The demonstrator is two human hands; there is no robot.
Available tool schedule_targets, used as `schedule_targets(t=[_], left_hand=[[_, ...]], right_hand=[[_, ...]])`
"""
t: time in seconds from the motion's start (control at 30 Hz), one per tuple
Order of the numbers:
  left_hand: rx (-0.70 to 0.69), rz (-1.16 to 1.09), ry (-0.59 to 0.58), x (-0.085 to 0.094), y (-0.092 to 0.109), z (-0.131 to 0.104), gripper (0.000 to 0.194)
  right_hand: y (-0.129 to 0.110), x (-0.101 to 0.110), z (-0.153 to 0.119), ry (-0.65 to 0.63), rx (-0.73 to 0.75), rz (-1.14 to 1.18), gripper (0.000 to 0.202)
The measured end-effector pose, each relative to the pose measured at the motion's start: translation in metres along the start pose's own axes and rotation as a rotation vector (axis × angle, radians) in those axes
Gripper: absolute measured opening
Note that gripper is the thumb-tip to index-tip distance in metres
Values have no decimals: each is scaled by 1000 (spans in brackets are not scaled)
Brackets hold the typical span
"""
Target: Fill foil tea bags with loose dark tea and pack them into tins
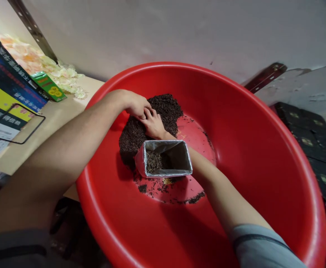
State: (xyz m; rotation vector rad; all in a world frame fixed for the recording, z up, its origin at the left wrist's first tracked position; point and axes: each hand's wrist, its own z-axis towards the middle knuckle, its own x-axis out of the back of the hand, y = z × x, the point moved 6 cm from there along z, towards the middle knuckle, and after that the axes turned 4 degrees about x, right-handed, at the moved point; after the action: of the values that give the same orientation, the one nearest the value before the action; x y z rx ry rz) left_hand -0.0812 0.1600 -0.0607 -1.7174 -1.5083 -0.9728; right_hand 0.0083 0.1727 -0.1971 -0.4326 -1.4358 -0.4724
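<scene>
both hands rest on loose tea behind pouch.

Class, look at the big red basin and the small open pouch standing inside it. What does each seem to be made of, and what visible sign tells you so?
Red basin: probably moulded plastic, with a smooth, even colour, a soft sheen and a rounded rim. Pouch: likely foil-lined packaging, since its inside is dull silver and creased, while its outside looks red.

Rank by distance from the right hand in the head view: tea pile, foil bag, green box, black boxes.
From the right hand:
1. Tea pile, under the hand, touching.
2. Foil bag, just below, in the red basin.
3. Green box, far left, on the table.
4. Black boxes, far right.
</scene>
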Motion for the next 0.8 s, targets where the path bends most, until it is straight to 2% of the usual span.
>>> schedule_targets(t=[0.13,0.27,0.4,0.5,0.63,0.73,0.8], left_hand=[[-27,-71,-5,-5,-5,7,68],[46,-29,57,-4,-20,14,64],[62,-71,96,-3,-30,17,67],[68,-89,118,-3,-34,18,64],[49,-87,127,-5,-36,21,64],[32,-95,97,-7,-34,23,70],[46,-69,97,-6,-32,23,71]], right_hand=[[-1,4,5,-25,21,-13,81],[2,6,6,-26,62,-16,77],[8,14,9,30,54,18,72],[18,27,11,105,10,100,66],[45,58,7,200,-47,258,63],[64,96,-8,302,-42,406,55],[65,126,-24,351,15,491,53]])
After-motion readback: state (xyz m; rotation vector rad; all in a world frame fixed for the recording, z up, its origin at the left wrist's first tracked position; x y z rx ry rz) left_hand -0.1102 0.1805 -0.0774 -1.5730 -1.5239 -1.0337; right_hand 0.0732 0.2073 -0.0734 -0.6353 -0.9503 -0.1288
